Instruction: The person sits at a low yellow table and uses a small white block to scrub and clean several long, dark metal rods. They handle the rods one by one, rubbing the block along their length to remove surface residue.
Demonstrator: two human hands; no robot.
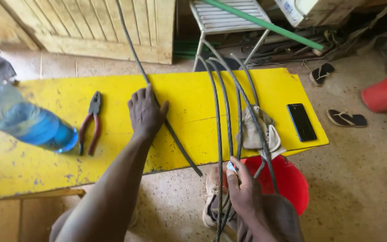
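My left hand (145, 112) lies flat on the yellow table (36, 166), pressing down a single grey steel cable (180, 143) that runs from the far wall to the table's near edge. Below the near edge, my right hand (243, 190) grips several loops of the same kind of cable (222, 103), which arch up over the table. A small white piece shows at my right thumb. Red-handled pliers (90, 123) lie on the table to the left of my left hand.
A blurred blue plastic bottle (27, 123) is at the left. A pale work glove (258, 130) and a black phone (301, 122) lie on the table's right part. A red bucket (287, 179) stands below, with sandals (346, 118) and a metal chair (229, 20) beyond.
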